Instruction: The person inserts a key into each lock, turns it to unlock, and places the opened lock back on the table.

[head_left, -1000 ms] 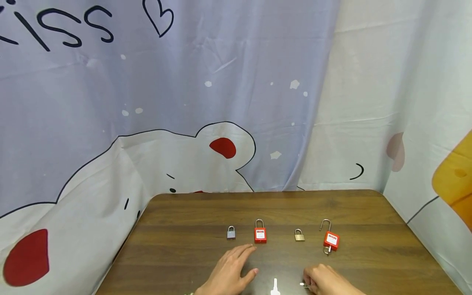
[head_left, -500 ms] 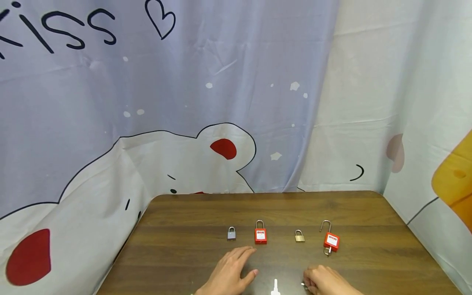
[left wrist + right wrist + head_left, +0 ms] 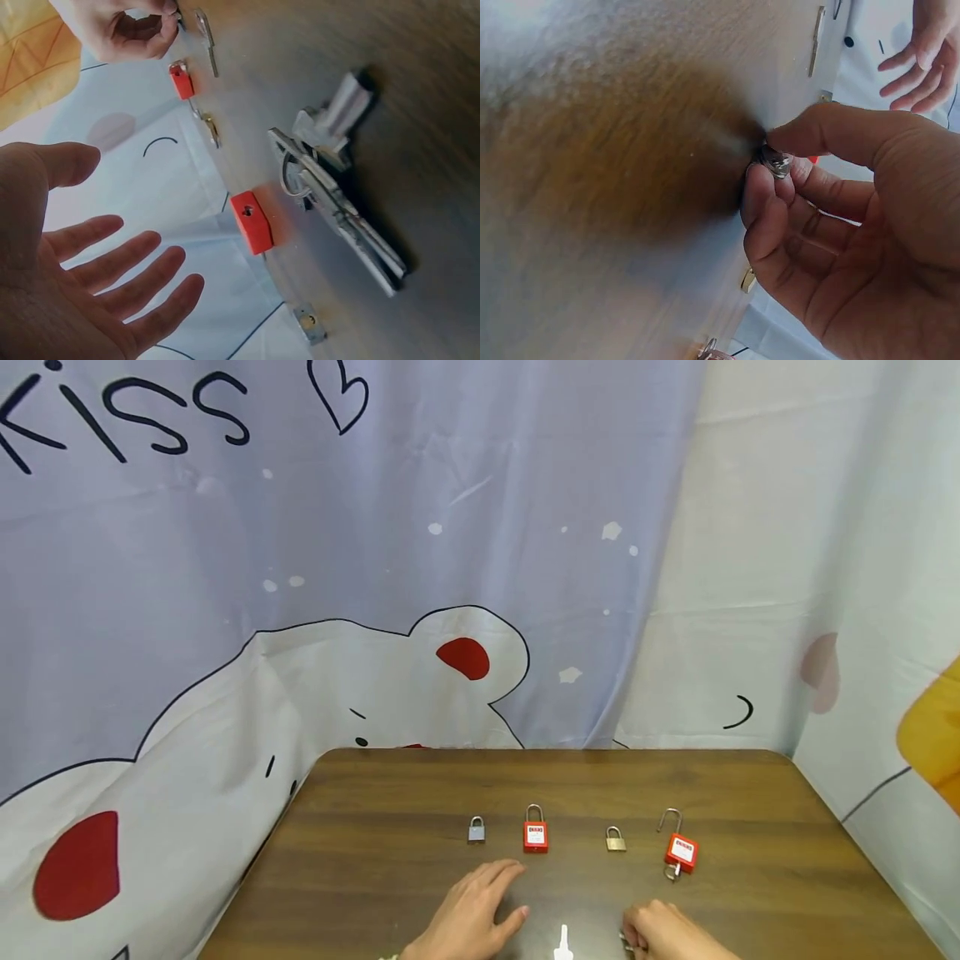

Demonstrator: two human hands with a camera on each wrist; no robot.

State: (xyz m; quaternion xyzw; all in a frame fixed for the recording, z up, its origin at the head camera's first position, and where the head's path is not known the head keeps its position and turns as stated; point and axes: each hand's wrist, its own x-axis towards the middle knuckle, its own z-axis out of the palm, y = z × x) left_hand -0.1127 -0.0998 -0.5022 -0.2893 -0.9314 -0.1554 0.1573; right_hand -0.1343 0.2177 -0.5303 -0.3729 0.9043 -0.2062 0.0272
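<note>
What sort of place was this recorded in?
Probably a makeshift indoor tabletop setup: a wood-grain table, padlocks spaced across it, and cartoon-printed fabric hanging behind.

Item: one small metal piece (image 3: 777, 160), silvery and shiny, mostly covered, full shape unreadable, pinched in the right hand (image 3: 889, 255).

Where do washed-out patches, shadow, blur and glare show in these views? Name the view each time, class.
Head view: the keys at the bottom edge wash out to flat white; left wrist: dark shadow edges those keys; right wrist: the table is blurred, with glare top left and a dark smudge beside the right hand, whose metal piece is hard to make out.
</note>
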